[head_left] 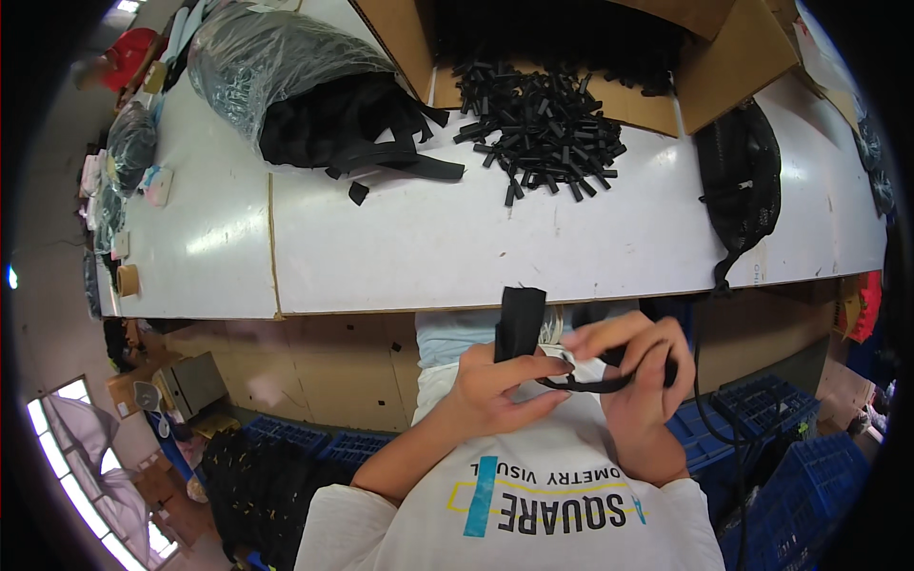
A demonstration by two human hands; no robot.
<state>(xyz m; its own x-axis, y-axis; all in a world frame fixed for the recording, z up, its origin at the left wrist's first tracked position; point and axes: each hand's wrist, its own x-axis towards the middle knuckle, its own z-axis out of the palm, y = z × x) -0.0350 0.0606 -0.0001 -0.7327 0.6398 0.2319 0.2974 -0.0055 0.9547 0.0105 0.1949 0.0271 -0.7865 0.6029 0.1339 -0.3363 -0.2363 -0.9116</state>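
In front of my chest, just off the table's near edge, both hands work on one black fabric strap. My left hand (500,388) is closed, pinching the strap between thumb and fingers. A wide flat end of the black strap (520,322) stands up above that hand. A narrow dark stretch runs across to my right hand (649,366), whose fingers are curled round more of the black material. Near the left fingertips there is a small detail on the strap, too small to make out. The part inside my right palm is hidden.
On the white table (400,247) lies a heap of small black tube-like pieces (547,124), before an open cardboard box (733,67). A clear plastic bag (276,57) spills black fabric strips (333,124). A black mesh pouch (741,181) hangs over the right edge. Blue crates (800,495) stand below.
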